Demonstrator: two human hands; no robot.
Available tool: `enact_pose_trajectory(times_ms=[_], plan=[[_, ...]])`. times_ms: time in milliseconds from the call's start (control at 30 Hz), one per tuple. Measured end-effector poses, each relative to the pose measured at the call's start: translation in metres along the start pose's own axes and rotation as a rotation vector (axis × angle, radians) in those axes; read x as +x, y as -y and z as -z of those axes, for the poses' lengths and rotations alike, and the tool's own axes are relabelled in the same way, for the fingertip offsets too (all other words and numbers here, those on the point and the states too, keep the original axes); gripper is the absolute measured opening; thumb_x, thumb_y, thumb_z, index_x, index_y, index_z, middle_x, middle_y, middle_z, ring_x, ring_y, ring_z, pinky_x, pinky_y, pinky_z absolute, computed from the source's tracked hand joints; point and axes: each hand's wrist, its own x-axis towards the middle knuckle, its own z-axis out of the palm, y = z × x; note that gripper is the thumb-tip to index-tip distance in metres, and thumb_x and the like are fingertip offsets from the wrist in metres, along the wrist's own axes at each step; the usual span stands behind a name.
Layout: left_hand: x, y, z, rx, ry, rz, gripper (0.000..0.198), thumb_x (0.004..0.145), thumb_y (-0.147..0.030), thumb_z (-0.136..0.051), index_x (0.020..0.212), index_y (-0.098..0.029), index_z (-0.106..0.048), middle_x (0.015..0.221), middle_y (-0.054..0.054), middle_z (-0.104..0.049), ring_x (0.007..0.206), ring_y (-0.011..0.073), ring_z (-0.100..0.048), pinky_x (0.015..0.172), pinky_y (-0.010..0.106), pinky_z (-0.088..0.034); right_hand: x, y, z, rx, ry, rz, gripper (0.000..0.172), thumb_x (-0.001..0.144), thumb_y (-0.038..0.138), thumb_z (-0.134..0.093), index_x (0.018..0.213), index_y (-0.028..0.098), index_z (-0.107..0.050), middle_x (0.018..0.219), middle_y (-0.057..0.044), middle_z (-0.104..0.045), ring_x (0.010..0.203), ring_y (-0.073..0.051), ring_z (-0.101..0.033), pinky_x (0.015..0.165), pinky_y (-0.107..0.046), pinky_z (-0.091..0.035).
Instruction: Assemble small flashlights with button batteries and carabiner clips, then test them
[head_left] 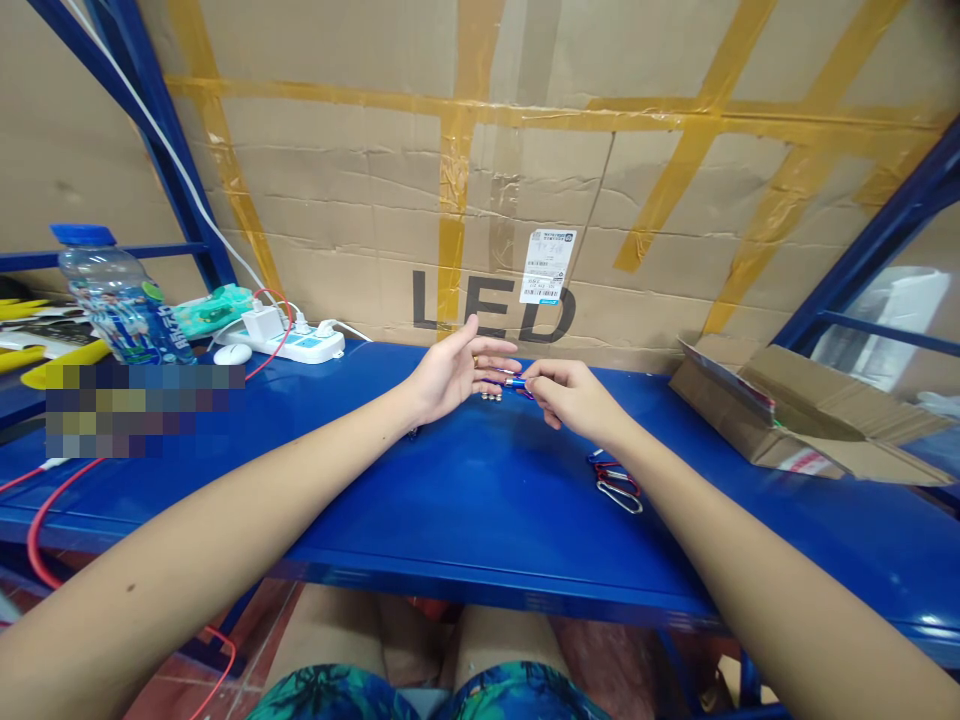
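Observation:
My left hand (pixel 450 375) is turned palm inward over the blue table (pixel 465 500), its fingers stretched out and apart. My right hand (pixel 574 400) is closed in a pinch on a small blue metal piece (pixel 516 383) with a shiny silver band. The piece points toward my left fingertips; I cannot tell whether they touch it. Several tiny shiny metal bits (pixel 491 397) show just below the left fingers, partly hidden. Beside my right forearm lie several carabiners (pixel 619 488) in red, silver and blue. A small dark object peeks from behind my left wrist.
An open cardboard box (pixel 772 425) stands at the right. To the left are a water bottle (pixel 124 295), a white power strip (pixel 307 344) with plugs, a white mouse-like item (pixel 232 354) and red cables. A large taped carton (pixel 360 220) rises behind the table.

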Motion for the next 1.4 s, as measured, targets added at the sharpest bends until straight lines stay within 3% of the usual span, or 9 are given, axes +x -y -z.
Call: enact_pose_trajectory(times_ms=[633,700,867,967,1133,1267,1400], plan=[[-0.001,-0.002,-0.002,0.043,0.008,0.004,0.065,0.088,-0.07,-0.045,0.109,-0.012,-0.067,0.106,0.016,-0.071,0.096,0.0261,-0.066,0.082,0.038,-0.05,0.001,-0.006,0.002,-0.051,0.04,0.015,0.019,0.086,0.029,-0.051,0.07,0.02,-0.054,0.051,0.006,-0.044,0.038,-0.009,-0.043,0.04,-0.025,-0.036],[-0.001,-0.001,-0.004,0.16,-0.017,-0.016,0.057,0.088,-0.065,-0.05,0.106,-0.013,-0.067,0.102,0.014,-0.071,0.09,0.0228,-0.066,0.08,0.036,-0.051,0.001,-0.005,0.002,-0.061,0.037,-0.002,0.019,0.086,0.029,-0.051,0.071,0.02,-0.054,0.051,0.006,-0.043,0.038,-0.01,-0.043,0.04,-0.026,-0.035],[-0.002,0.01,-0.007,0.785,-0.01,-0.163,0.025,0.084,-0.037,-0.067,0.098,-0.017,-0.068,0.081,0.003,-0.069,0.076,0.0163,-0.063,0.076,0.032,-0.049,0.001,-0.003,0.003,-0.091,0.04,0.034,0.02,0.086,0.033,-0.052,0.074,0.018,-0.058,0.054,0.006,-0.044,0.044,-0.008,-0.039,0.046,-0.025,-0.031],[-0.003,0.011,-0.005,0.893,-0.045,-0.211,0.022,0.086,-0.035,-0.064,0.099,-0.018,-0.066,0.083,0.002,-0.07,0.074,0.0153,-0.064,0.072,0.03,-0.049,0.002,-0.003,0.006,-0.073,0.088,0.028,0.022,0.085,0.038,-0.058,0.081,0.017,-0.061,0.059,0.004,-0.049,0.05,-0.009,-0.041,0.049,-0.025,-0.031],[0.003,-0.006,0.004,1.15,-0.04,-0.256,0.016,0.089,-0.029,-0.059,0.091,-0.018,-0.069,0.08,0.002,-0.071,0.073,0.0144,-0.062,0.071,0.028,-0.046,0.007,-0.01,0.018,0.086,0.12,-0.024,0.03,0.077,0.04,-0.068,0.093,0.016,-0.06,0.071,0.0,-0.058,0.055,-0.01,-0.046,0.051,-0.026,-0.035],[0.019,-0.017,0.012,1.235,0.044,-0.215,0.016,0.088,-0.025,-0.058,0.092,-0.016,-0.07,0.08,0.003,-0.071,0.072,0.0139,-0.062,0.067,0.026,-0.045,0.013,-0.021,0.025,0.045,0.086,-0.029,0.025,0.075,0.032,-0.069,0.093,0.016,-0.061,0.076,-0.002,-0.064,0.062,-0.013,-0.053,0.058,-0.028,-0.042],[0.037,-0.02,0.026,1.309,0.05,-0.191,0.013,0.085,-0.021,-0.059,0.089,-0.015,-0.07,0.081,0.003,-0.071,0.073,0.0144,-0.062,0.068,0.027,-0.045,0.033,-0.034,0.03,-0.036,0.006,-0.038,0.014,0.079,0.022,-0.064,0.091,0.016,-0.06,0.078,-0.004,-0.066,0.067,-0.015,-0.059,0.065,-0.03,-0.048]])
